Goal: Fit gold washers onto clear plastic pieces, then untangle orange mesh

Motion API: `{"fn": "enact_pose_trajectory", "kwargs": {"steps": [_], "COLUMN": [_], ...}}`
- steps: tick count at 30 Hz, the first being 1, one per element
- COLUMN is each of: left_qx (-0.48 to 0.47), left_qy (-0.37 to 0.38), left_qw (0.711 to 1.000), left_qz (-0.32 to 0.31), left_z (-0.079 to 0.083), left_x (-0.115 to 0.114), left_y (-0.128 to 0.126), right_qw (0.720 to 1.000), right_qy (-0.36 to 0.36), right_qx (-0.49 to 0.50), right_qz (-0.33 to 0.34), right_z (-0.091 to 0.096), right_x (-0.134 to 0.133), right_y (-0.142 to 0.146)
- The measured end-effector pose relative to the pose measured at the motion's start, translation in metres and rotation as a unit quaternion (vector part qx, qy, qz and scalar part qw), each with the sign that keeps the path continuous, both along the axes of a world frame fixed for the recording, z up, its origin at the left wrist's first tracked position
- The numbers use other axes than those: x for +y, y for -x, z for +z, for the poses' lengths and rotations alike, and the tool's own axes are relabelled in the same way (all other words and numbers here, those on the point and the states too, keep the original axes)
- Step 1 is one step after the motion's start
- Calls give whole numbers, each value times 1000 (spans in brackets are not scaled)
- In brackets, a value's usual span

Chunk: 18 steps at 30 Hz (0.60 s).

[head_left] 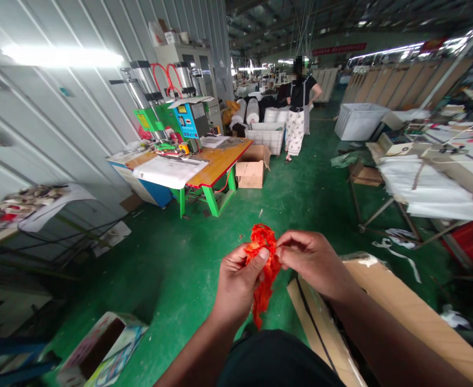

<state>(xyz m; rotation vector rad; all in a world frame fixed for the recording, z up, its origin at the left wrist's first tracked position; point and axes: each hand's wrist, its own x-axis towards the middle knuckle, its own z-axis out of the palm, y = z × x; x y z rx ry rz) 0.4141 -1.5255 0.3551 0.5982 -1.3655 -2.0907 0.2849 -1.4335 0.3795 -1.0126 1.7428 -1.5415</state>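
A crumpled bunch of orange-red fabric (pixel 264 293) hangs in front of me above the green floor. My left hand (pixel 240 279) is closed around it, with the thumb pressed on its front. At the bunch's right edge, my right hand (pixel 307 255) pinches with thumb and fingertips, touching the fabric there. What exactly lies between those right fingertips is too small to make out. The loose lower end of the fabric dangles below my left thumb.
A press machine (pixel 176 118) stands on a wooden-topped table (pixel 228 156) ahead left. Cardboard boxes (pixel 414 317) lie close by my right arm. An opened carton (pixel 103 349) sits on the floor at lower left. White sheets (pixel 430 185) cover a right-hand table. A person (pixel 299 102) stands farther off.
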Motion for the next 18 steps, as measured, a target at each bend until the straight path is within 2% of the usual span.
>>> {"fn": "enact_pose_trajectory", "kwargs": {"steps": [3,5,8,10,12,13,14,15,16,17,18], "left_qx": [10,6,-10,-12,0,6,8,5,-2,-10,-16], "left_qy": [-51,-45,35,106,182,238,311,396,485,568,631], "left_qw": [998,999,999,994,980,961,928,881,828,780,746], "left_qz": [-27,-26,-17,2,82,143,206,259,281,262,210], "left_z": [-3,-5,-7,-5,0,4,9,14,20,24,28], "left_x": [0,-1,-6,-10,-14,-15,-17,-19,-20,-22,-24], "left_y": [-1,-1,-2,-5,-11,-14,-18,-22,-25,-27,-28], "right_qw": [1000,1000,987,960,927,913,901,892,884,879,874], "right_qy": [6,1,10,27,34,32,32,33,38,45,54], "right_qx": [-21,11,155,271,365,398,424,444,458,469,477], "right_qz": [1,-8,-40,-66,-83,-87,-88,-85,-81,-76,-72], "right_z": [-1,-1,-1,-1,0,0,1,2,3,4,4], "right_x": [0,0,2,3,4,5,5,5,4,4,4], "right_y": [-2,-3,-4,-4,-3,-2,-1,-1,-1,-1,-2]}}
